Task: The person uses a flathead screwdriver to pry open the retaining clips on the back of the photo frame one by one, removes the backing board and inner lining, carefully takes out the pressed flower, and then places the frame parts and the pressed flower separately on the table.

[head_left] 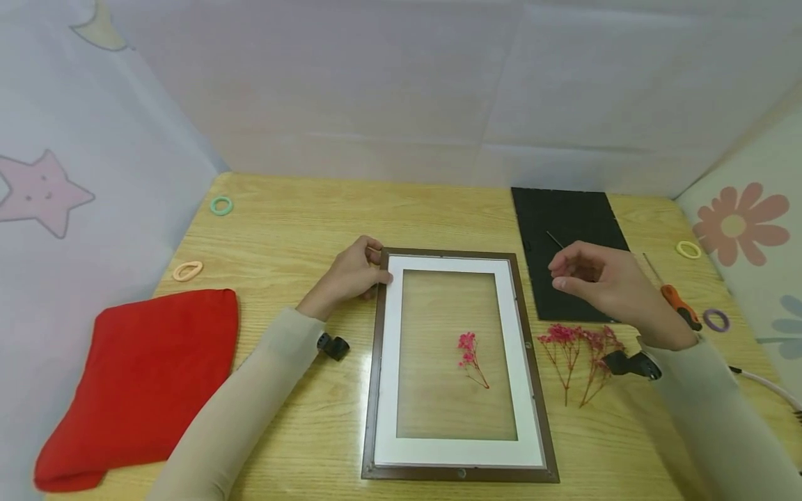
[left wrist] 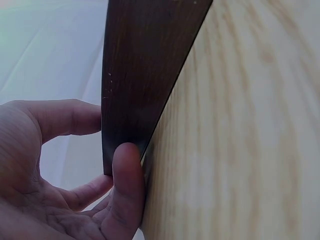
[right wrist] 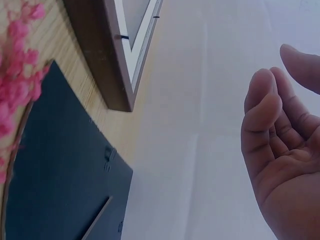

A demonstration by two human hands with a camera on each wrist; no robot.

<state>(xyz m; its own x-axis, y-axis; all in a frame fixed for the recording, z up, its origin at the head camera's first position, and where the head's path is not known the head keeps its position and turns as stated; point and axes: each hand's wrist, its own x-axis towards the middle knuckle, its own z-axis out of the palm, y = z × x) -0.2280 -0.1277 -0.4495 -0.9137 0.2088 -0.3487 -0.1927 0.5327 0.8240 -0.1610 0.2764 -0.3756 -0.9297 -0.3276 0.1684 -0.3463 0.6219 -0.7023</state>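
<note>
A brown picture frame (head_left: 544, 410) with a white mat (head_left: 386, 362) lies on the table. Within the mat's opening rests a small sprig of pink flowers (head_left: 467, 351). My left hand (head_left: 353, 273) grips the frame's far left corner, thumb on its upper edge; in the left wrist view the fingers (left wrist: 127, 185) press against the dark side of the frame. My right hand (head_left: 592, 278) hovers above the black backing board (head_left: 564, 223), its fingers loosely bent and nothing between them. More pink flower sprigs (head_left: 567, 348) lie right of the frame, partly behind the right wrist's camera.
A red cloth (head_left: 150, 383) lies at the left. Towards the right are an orange-handled screwdriver (head_left: 677, 300), a purple ring (head_left: 716, 320), a yellow ring (head_left: 688, 250) and a white cable (head_left: 767, 384). Green (head_left: 221, 205) and orange rings (head_left: 187, 271) sit far left. Walls bound the table.
</note>
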